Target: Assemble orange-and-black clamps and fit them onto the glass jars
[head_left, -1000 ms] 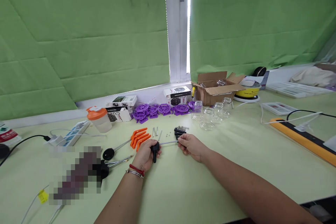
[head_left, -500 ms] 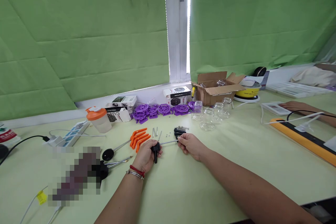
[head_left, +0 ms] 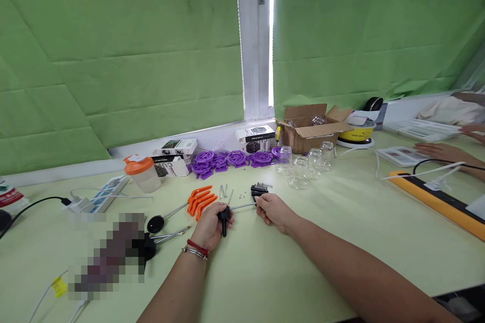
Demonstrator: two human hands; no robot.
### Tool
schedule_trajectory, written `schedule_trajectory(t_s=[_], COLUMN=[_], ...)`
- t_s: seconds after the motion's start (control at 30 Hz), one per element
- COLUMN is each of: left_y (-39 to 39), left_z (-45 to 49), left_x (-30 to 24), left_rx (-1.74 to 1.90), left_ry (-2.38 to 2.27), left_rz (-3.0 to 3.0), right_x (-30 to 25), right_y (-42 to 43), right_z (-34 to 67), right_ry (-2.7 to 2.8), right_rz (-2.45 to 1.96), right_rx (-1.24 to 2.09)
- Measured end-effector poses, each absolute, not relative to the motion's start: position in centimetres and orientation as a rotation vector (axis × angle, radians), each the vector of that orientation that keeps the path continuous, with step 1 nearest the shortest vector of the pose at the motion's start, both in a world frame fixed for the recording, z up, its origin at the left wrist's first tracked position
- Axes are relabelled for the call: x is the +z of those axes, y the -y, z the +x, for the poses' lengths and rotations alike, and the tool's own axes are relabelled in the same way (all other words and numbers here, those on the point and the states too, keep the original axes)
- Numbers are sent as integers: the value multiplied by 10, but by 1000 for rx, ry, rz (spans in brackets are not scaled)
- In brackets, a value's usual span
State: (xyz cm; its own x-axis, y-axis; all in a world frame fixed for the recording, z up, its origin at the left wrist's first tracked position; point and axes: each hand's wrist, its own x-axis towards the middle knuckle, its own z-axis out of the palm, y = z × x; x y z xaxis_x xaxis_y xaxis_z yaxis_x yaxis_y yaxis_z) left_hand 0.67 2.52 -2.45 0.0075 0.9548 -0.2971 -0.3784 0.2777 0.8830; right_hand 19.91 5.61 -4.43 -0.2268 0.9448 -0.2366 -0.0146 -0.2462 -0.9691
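Note:
My left hand [head_left: 209, 222] is wrapped round a black plastic piece [head_left: 225, 215] with a short peg pointing toward me. A thin metal rod [head_left: 242, 206] runs from this piece to the right. At the rod's far end, my right hand [head_left: 275, 210] is closed in a pinch; any small part between the fingertips is hidden. Just behind the right fingers lie several black parts [head_left: 259, 191] and springs [head_left: 264, 185]. Orange levers [head_left: 200, 201] lie beyond my left hand, near metal pins [head_left: 224, 191] and tiny nut-like pieces [head_left: 242, 196].
Purple plastic frames [head_left: 237, 158] line the back, beside glass jars [head_left: 300, 171] and a cardboard box [head_left: 312, 128]. More black-headed rods [head_left: 155, 224] lie left, near a shaker bottle [head_left: 142, 174]. An orange power strip [head_left: 435, 204] and another person's hand [head_left: 435, 151] are at right.
My hands hold nearly the same pose on the rod and black piece. At right, the other person's hand has drawn back a little from the white tray, and a second hand shows.

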Motion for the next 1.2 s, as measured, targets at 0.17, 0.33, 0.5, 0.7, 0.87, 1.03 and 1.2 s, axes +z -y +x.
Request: schedule_trajectory(t_s=[0.17,0.33,0.5,0.7,0.87,1.03,1.2], left_y=[-25,-24,-24,-25,-26,-27,-26], left_z=[7,8,7,6,4,4,6], left_x=[-24,-21,-22,-22,-24,-25,-23], left_rx=[1173,1171,1166,1157,1163,1165,1160], left_ry=[-1093,-1103,-1100,-1099,-1094,-1094,-1100], left_rz=[684,676,669,660,661,659,657], right_x=[-43,-48,-47,-41,-45,-50,-51], right_y=[-56,-58,-57,-54,-55,-55,-55], right_z=[198,197,198,202,206,209,208], right_ry=[1225,1241,1253,1222,1227,1266,1277], right_rz=[-1275,-1285,-1299,-1231,-1151,-1093,-1112], right_rx=[1566,1540,1537,1609,1641,1616,1606])
